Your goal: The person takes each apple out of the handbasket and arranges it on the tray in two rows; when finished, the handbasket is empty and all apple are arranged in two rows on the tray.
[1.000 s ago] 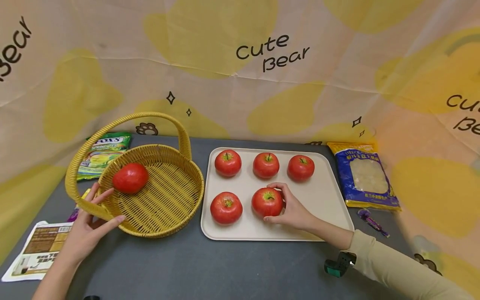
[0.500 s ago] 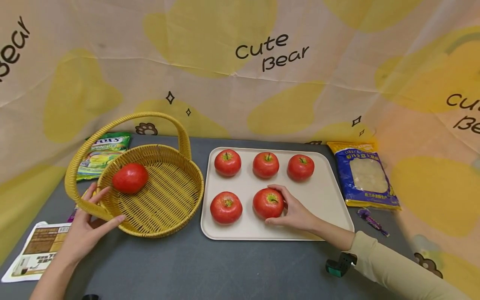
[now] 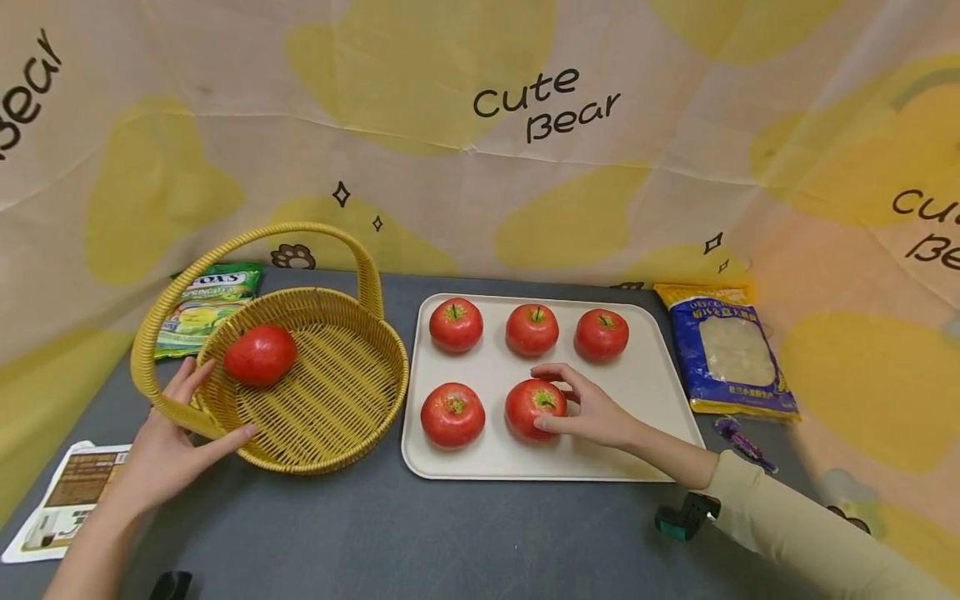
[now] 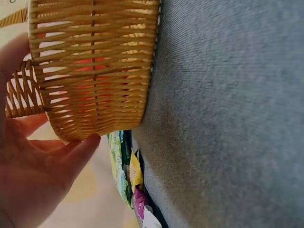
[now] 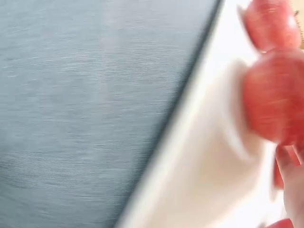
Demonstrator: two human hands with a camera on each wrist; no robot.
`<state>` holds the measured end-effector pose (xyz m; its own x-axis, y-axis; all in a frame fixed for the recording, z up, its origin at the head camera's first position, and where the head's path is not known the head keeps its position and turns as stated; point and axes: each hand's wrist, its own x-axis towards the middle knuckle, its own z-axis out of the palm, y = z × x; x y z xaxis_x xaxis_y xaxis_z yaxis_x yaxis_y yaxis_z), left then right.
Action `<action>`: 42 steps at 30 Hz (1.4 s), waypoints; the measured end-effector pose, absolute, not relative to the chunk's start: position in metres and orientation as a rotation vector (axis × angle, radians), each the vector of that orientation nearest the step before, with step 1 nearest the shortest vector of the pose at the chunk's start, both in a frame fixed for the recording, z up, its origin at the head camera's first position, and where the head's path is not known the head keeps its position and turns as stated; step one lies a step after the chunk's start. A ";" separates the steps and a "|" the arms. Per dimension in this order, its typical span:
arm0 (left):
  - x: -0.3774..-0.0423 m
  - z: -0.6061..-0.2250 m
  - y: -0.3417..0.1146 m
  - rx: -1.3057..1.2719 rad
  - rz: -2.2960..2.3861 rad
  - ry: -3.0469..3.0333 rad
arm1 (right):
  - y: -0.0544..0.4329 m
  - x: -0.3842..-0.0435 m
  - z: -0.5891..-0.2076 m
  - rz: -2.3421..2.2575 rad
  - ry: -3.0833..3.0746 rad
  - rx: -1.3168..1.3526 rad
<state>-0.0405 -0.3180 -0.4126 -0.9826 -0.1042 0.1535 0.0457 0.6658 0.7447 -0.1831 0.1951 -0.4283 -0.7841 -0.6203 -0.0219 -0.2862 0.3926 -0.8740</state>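
Note:
At the left, my left hand (image 3: pixel 161 454) holds the side of a yellow woven basket (image 3: pixel 352 446) near the handle's base. Its thumb lies over the rim; in the left wrist view, fingertips (image 4: pixel 92 141) rest against the wicker wall. One red apple (image 3: pixel 261 356) lies inside the basket. My right hand (image 3: pixel 600 417) is loosely spread at the right side of another apple (image 3: pixel 528 408), in the tray's front row. The thumb overlaps this apple's front while the index finger stands above its top. In the blurred right wrist view, fingers (image 5: pixel 283 159) appear right beside the apple.
The cream tray (image 3: pixel 637 454) also carries a front-left apple (image 3: pixel 453 417) and a back row of three apples (image 3: pixel 532 331). A blue and yellow packet (image 3: pixel 735 350), a purple wrapped candy (image 3: pixel 742 442), a green bag (image 3: pixel 206 304) and a white-brown packet (image 3: pixel 75 500) lie around.
The right thumb has slid up and right over the apple, and its grip has loosened as the wrist shifts right. The left fingers have drawn slightly back from inside the basket; the basket stays put.

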 end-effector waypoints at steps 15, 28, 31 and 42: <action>-0.047 -0.411 -0.320 0.127 -1.631 -2.714 | 0.089 -0.218 -0.373 -1.350 2.166 -0.997; -0.049 -0.412 -0.318 0.199 -1.695 -2.694 | -0.042 -0.232 -0.363 -1.146 2.136 -1.137; -0.048 -0.412 -0.317 0.219 -1.704 -2.700 | -0.069 -0.232 -0.365 -1.101 2.145 -1.109; -0.044 -0.410 -0.317 0.239 -1.760 -2.707 | -0.148 -0.226 -0.381 -0.945 2.191 -0.941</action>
<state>-0.0441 -0.3170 -0.4102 -0.9845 -0.0707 -0.1603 -0.1752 0.3997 0.8997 -0.2263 -0.1479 -0.3814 -0.5909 -0.7771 -0.2168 -0.3754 0.5027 -0.7787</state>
